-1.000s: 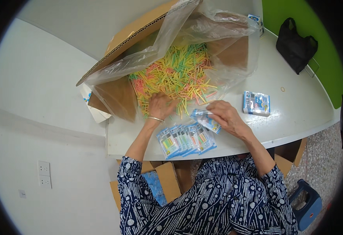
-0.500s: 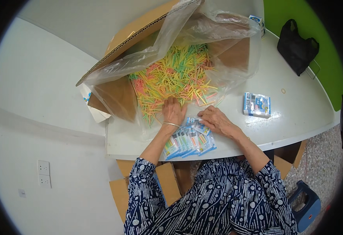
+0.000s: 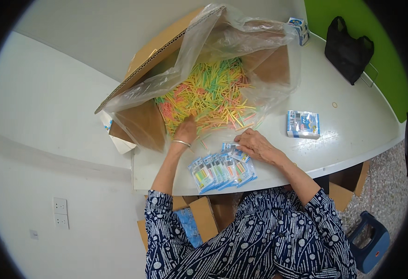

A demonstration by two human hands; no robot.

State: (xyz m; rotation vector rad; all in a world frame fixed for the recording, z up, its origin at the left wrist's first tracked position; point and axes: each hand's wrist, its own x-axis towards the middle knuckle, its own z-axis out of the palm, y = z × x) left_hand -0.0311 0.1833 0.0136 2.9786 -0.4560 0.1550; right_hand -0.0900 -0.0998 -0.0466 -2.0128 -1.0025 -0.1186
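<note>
Left hand (image 3: 185,131) shifted leftward — one stick-filled box (image 3: 143,123).

Bright, even light fills the scene; soft glare catches the desk (image 3: 353,123), the left hand (image 3: 185,130) blurs slightly, edges bow into blackness!

My heap of thin yellow, green and pink sticks (image 3: 215,95), loose

Clear plastic packets with blue-striped ends (image 3: 220,172) overlap before me, sticks showing inside; another packet (image 3: 232,150) lies under my right hand (image 3: 256,146).

Packing workroom, with bulk carton (image 3: 166,38), loose sticks (image 3: 208,95), filled packets (image 3: 220,172)
</note>
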